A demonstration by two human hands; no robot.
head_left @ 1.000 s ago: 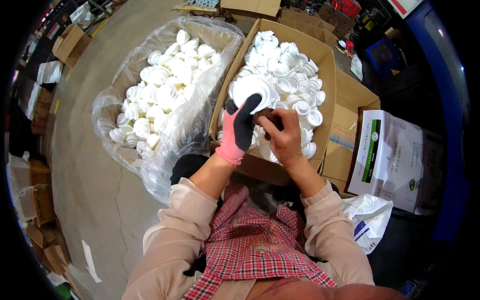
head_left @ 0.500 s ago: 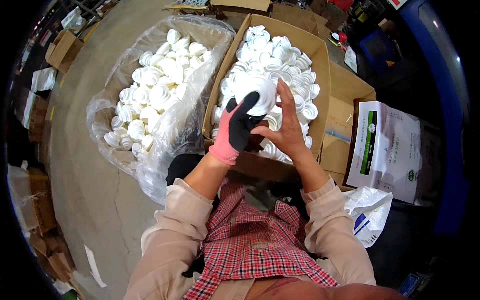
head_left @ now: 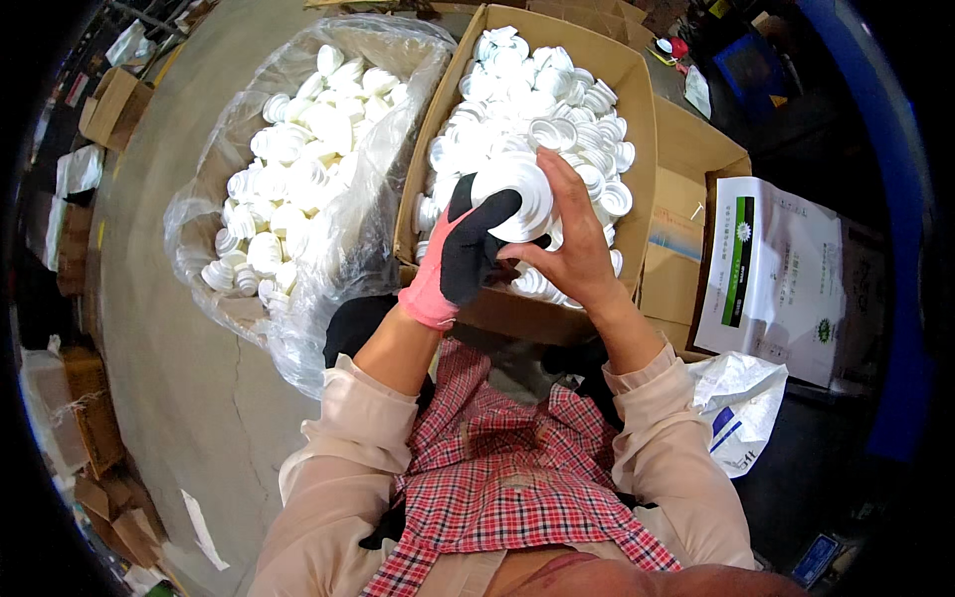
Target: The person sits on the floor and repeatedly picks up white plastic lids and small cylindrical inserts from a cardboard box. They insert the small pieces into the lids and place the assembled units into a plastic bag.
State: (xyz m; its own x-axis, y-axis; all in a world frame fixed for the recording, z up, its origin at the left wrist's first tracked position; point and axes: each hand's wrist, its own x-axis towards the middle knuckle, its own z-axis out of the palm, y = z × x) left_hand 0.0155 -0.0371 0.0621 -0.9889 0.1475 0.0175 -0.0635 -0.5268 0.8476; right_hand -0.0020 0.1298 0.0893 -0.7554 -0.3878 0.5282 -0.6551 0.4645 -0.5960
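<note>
A white round plastic part with stepped rings (head_left: 524, 204) is held up over the near part of an open cardboard box. My left hand (head_left: 465, 247), in a pink and black glove, grips its left side with the thumb over the face. At the right rim, my bare right hand (head_left: 580, 239) has its fingers along the edge and its thumb below. Beneath both hands, the box (head_left: 645, 149) holds a heap of similar white ringed parts (head_left: 597, 139). What the fingers do behind the part is hidden.
Left of the box stands a clear plastic bag (head_left: 383, 189) filled with more white ringed parts (head_left: 269, 179). On the right are a cardboard flap (head_left: 681, 209), a printed white sheet (head_left: 771, 279) and a crumpled white bag (head_left: 741, 398). A paper strip (head_left: 204, 527) lies on the floor.
The part has tipped slightly and moved a little right and down in view. Both hands stay on it, with the left thumb lower on its face. The whole view has shifted slightly.
</note>
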